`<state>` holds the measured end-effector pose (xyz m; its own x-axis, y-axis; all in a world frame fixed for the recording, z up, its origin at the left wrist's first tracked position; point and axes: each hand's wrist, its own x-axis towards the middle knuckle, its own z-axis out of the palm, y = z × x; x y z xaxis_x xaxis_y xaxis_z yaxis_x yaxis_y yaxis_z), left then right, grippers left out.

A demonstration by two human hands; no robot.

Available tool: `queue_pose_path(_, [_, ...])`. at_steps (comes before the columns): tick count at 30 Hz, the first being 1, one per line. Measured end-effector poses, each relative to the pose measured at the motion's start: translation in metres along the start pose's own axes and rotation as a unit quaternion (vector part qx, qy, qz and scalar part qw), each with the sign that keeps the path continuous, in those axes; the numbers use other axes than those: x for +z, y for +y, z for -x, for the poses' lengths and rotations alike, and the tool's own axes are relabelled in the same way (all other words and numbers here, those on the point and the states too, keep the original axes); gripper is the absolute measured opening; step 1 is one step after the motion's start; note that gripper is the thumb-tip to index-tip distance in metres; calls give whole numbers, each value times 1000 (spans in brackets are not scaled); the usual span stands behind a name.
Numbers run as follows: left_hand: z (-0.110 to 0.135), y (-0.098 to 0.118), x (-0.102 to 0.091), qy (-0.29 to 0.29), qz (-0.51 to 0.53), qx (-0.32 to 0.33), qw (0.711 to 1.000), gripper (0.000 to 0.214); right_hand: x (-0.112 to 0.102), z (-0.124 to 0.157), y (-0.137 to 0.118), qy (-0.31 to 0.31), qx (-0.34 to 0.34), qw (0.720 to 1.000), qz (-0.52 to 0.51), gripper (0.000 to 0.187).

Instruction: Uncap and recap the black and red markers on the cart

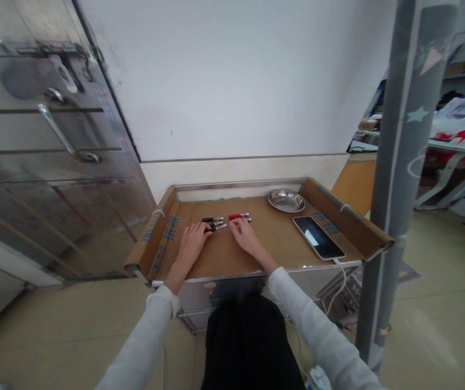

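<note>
My left hand rests on the left of the cardboard surface, its fingers closed on the dark end of a black marker. Beyond that marker lie other black markers with pale ends, side by side. My right hand is just to the right, fingers bent and drawn together. Its fingertips are beside the red markers and partly cover the nearer one. What sits between the right fingertips, if anything, is hidden.
A cardboard-lined tray table has raised sides. At its back right stands a round metal dish; a phone with a white cable lies in front. A grey pole rises on the right, a metal door on the left.
</note>
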<state>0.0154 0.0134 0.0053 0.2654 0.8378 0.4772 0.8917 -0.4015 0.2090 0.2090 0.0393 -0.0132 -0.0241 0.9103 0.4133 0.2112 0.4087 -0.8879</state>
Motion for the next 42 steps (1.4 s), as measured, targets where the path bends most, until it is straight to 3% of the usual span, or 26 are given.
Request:
queue_pose_path(3, [-5,16,-4,39,120,14,992,12,8,-3,-2,15,116,984,-135,9])
queue_pose_path(7, [-20,41,0,144,297,-43,943,22,-1,-3,-10,-66,276,890,-358,2])
queue_pose_path(10, [-30,58,9,143,334,-33,931,28,-11,0,-18,-105,296,833,-456,10])
queue_pose_path(13, [-37,69,13,96,333,25,938,28,-17,4,-24,-107,302,812,-487,15])
queue_pose_path(15, [-40,70,12,97,341,19,935,26,-22,5,-24,-116,309,804,-494,16])
queue_pose_path(20, [-44,55,7,159,406,-102,894,24,-43,6,-14,-116,310,819,-469,16])
queue_pose_path(23, [-40,44,11,169,412,-138,885,23,-59,7,-1,-96,292,856,-416,14])
queue_pose_path(25, [-35,40,16,142,381,-111,907,19,-68,8,8,-76,258,893,-362,14])
queue_pose_path(28, [-28,42,26,55,314,-19,948,10,-72,9,13,-11,163,958,-236,13])
queue_pose_path(31, [-30,49,36,-11,244,38,969,4,-65,8,9,-7,49,993,-107,9])
queue_pose_path(36, [-41,51,45,-18,107,65,992,4,-44,4,5,-135,-75,986,55,16])
queue_pose_path(39, [-39,46,44,0,66,73,995,12,-46,5,12,-126,-141,969,158,20])
queue_pose_path(42, [-30,45,41,24,76,69,994,18,-57,9,19,-89,-161,947,262,19])
